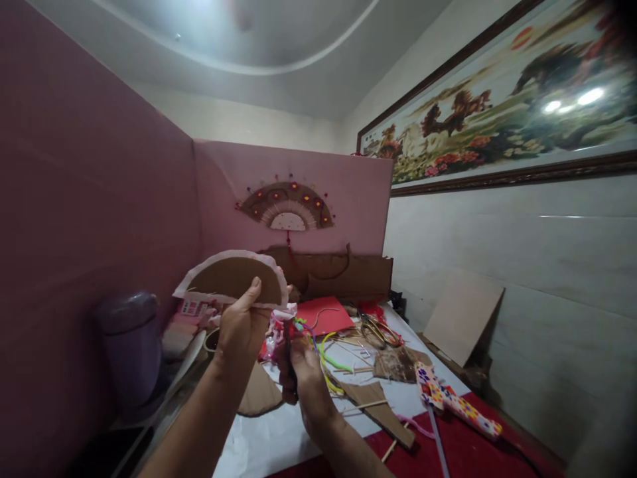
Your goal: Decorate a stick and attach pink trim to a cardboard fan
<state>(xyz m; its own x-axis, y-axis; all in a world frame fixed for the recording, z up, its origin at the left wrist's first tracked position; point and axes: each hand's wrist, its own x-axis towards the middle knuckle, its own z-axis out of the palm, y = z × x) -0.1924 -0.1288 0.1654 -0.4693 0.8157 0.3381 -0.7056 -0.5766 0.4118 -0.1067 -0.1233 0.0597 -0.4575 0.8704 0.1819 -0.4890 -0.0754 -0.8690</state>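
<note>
My left hand [243, 325] grips a half-round cardboard piece [231, 279] by its lower right part, the thumb lying on the brown face. A pale, wrinkled edging [199, 267] folds over its curved rim and straight side. My right hand [311, 382] is closed around a slim dark tool [287, 335] that looks like scissors, its upper end close to the card's lower right corner. The fingers hide much of the tool. Just behind it lies a pink and white crumpled bundle [273, 335]. Below my hands, a cut cardboard piece [259, 395] rests on the white table cover.
Gold-handled scissors [379, 330], red paper [328, 315], bent pipe cleaners [333, 362] and cardboard scraps [383, 408] cover the table. A floral glue gun [458, 401] lies at right. A purple bin [129, 345] stands left. A decorated fan [288, 206] hangs on the pink panel.
</note>
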